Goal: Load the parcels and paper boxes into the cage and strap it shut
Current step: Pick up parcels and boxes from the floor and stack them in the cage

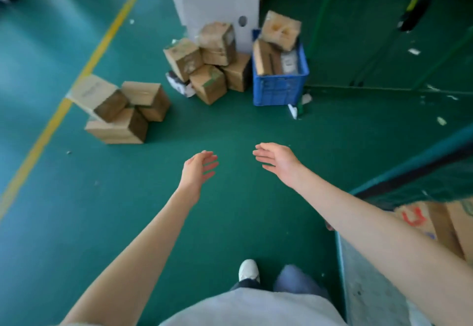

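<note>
Held left hand (198, 169) and right hand (277, 162) out front, fingers spread, empty, toward the heaped cardboard boxes (210, 62), seemingly readied for grabbing.

Green floor (230, 126), marked with a yellow line (102, 44) running diagonally through the left of the frame. Left of centre: a loose stack of cardboard boxes (122, 110) at the line's edge. Upper centre: a heap of brown parcels (207, 64), just beside a blue crate (280, 87). Behind both stands a white carton (220, 11). Paper scraps (441, 121) lie scattered at right.
</note>
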